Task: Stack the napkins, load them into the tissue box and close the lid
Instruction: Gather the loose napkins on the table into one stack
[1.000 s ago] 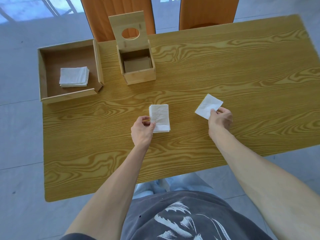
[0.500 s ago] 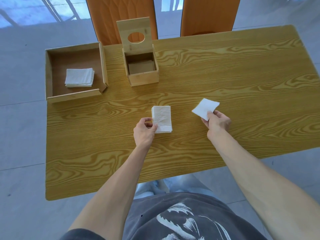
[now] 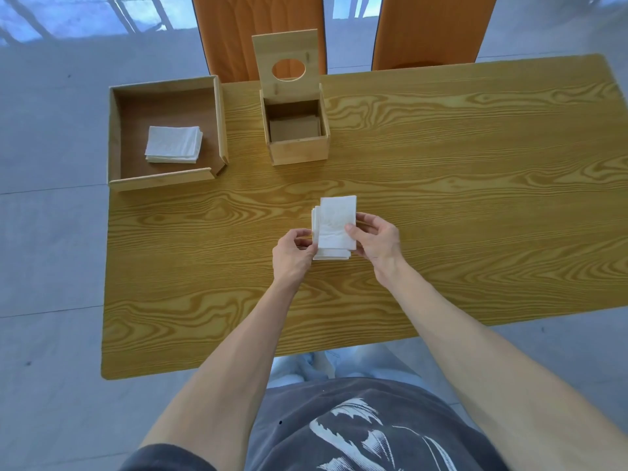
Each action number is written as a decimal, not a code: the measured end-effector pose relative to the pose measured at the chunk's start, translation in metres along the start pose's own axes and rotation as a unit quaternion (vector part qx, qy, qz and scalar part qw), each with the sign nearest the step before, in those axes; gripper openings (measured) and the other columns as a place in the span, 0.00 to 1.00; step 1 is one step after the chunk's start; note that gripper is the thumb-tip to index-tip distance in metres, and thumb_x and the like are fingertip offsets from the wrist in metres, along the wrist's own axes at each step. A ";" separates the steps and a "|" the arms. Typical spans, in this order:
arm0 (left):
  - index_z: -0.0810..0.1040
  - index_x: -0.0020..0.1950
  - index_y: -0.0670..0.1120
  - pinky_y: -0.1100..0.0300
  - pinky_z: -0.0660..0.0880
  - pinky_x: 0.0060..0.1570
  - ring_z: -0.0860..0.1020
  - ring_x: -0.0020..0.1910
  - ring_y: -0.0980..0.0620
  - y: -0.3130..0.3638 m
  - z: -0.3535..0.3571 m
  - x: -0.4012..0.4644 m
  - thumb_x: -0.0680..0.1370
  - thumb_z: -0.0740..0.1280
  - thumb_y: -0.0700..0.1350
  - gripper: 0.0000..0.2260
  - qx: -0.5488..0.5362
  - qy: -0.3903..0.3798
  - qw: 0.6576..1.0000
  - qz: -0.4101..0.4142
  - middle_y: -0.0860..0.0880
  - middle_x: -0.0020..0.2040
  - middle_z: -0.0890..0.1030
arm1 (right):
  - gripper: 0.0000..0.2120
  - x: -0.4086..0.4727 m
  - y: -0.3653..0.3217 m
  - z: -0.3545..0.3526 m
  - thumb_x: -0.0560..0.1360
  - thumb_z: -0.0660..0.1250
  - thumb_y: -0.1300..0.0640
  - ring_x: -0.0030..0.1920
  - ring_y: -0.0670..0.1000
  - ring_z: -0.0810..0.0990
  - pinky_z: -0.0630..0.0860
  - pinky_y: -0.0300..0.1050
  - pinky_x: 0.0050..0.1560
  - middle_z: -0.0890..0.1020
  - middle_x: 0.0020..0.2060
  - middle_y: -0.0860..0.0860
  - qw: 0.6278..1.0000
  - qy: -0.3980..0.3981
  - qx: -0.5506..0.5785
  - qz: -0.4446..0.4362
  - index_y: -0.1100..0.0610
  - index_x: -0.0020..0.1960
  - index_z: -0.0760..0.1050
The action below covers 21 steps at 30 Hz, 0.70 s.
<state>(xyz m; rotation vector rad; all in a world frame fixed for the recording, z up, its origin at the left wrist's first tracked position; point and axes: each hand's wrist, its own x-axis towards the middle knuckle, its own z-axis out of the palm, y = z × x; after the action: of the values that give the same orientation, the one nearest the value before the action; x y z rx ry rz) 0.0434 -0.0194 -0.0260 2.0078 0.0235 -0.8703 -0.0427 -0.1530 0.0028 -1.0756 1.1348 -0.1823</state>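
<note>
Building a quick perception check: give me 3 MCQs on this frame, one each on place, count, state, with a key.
1. Where is the second napkin pile?
A. in the open tray
B. inside the tissue box
C. on a chair

2. How many orange chairs stand behind the table?
A. one
B. two
C. three

3. What state is the tissue box lid in?
A. shut
B. lying on the table
C. raised upright

Key:
1 A, it lies on the floor of the tray at far left.
2 B, two chair backs show past the far edge.
3 C, it stands above the tissue box, whose inside is exposed.
</note>
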 end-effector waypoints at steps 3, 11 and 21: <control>0.80 0.59 0.46 0.58 0.81 0.46 0.82 0.43 0.54 0.001 0.000 0.001 0.75 0.74 0.43 0.13 0.013 0.003 1.000 0.004 0.51 0.46 0.83 | 0.12 0.006 0.008 0.005 0.75 0.72 0.65 0.48 0.52 0.86 0.82 0.42 0.38 0.86 0.51 0.55 0.999 -0.007 -0.044 0.012 0.58 0.58 0.78; 0.82 0.56 0.47 0.50 0.82 0.51 0.84 0.45 0.51 0.002 -0.001 0.005 0.75 0.73 0.44 0.10 0.019 0.008 1.000 -0.015 0.51 0.45 0.84 | 0.13 0.019 0.017 0.009 0.73 0.75 0.62 0.50 0.52 0.85 0.83 0.49 0.51 0.86 0.49 0.52 0.973 0.078 -0.216 -0.020 0.57 0.57 0.81; 0.82 0.57 0.48 0.48 0.82 0.53 0.84 0.47 0.51 0.009 0.002 0.003 0.76 0.71 0.52 0.13 0.036 0.000 0.999 -0.017 0.51 0.48 0.85 | 0.09 0.011 0.015 0.017 0.76 0.71 0.53 0.51 0.54 0.84 0.81 0.52 0.51 0.87 0.49 0.52 0.929 0.101 -0.354 -0.048 0.56 0.53 0.84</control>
<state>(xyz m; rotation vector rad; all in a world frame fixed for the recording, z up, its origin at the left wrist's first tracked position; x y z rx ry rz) 0.0478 -0.0266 -0.0218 2.0796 0.0263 -0.9051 -0.0299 -0.1419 -0.0153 -1.7861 1.3765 0.0544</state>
